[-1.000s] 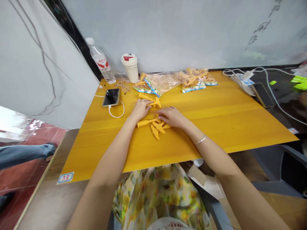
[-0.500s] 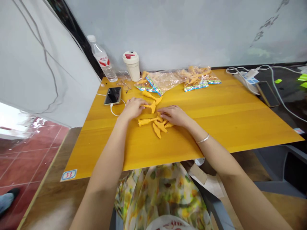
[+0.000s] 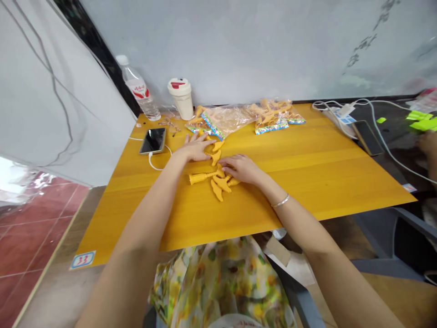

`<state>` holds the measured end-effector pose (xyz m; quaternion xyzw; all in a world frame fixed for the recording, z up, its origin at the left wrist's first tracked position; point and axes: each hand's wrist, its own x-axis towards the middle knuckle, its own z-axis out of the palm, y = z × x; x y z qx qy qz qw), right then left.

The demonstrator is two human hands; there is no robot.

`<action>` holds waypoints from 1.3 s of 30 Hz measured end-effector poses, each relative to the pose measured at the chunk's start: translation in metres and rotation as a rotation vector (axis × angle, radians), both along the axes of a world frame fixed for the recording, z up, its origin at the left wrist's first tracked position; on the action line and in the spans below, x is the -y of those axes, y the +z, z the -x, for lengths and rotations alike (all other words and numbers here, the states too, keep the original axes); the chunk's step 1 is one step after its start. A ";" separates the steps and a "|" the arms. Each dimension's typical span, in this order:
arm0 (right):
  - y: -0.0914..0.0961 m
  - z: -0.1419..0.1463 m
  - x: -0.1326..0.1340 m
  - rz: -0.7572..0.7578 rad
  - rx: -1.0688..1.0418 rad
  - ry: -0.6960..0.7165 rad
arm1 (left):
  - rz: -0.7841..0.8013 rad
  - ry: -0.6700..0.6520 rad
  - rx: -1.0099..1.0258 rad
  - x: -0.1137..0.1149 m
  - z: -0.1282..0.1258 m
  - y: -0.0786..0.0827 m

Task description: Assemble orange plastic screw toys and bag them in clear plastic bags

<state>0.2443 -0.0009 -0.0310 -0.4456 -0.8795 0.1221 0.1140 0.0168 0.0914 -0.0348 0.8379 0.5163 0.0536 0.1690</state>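
Several yellow plastic toy pieces, shaped like small pickaxes with ridged handles, lie loose on the table. My left hand (image 3: 197, 148) is flat with its fingers spread over two of them, whose curved heads (image 3: 215, 157) show past the fingertips; their handles are mostly hidden. My right hand (image 3: 241, 168) rests at the right edge of the loose pile, fingers stretched out and fingertips touching a piece (image 3: 220, 171). Below those fingertips lie curved heads (image 3: 221, 183) overlapping one another, and a piece with a long handle (image 3: 201, 177) points left.
Clear bags of yellow pieces (image 3: 273, 114) lie at the back, with a white lidded cup (image 3: 182, 100) and water bottle (image 3: 139, 93) to their left. A phone (image 3: 153, 140) on a cable lies left. Another phone (image 3: 367, 137) and white cables are right. A co-worker's hand (image 3: 428, 143) shows at far right.
My left hand has spread its fingers and reached forward over the upper pieces. My right hand stays by the pile. The whole view has shifted slightly.
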 end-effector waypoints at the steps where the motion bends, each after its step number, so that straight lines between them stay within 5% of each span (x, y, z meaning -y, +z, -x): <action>1: 0.000 0.000 0.000 -0.001 0.001 -0.001 | -0.012 0.027 0.014 -0.003 -0.004 -0.004; 8: 0.001 -0.001 0.002 -0.003 0.017 0.002 | -0.093 0.184 0.162 0.000 -0.028 -0.020; 15: 0.004 -0.001 0.005 0.040 0.039 -0.025 | -0.120 0.034 0.213 0.058 0.027 0.007; 21: 0.005 -0.002 0.004 0.066 0.068 -0.040 | 0.054 -0.095 0.228 0.108 0.052 -0.003; 27: 0.004 -0.005 0.003 0.102 0.039 -0.077 | -0.103 0.021 0.188 0.087 0.025 -0.015; 34: 0.007 -0.020 -0.005 0.117 -0.135 -0.076 | -0.408 0.127 0.447 0.082 0.009 -0.025; 39: 0.016 -0.034 -0.007 0.313 -0.183 0.154 | -0.478 0.220 0.557 0.094 0.021 -0.023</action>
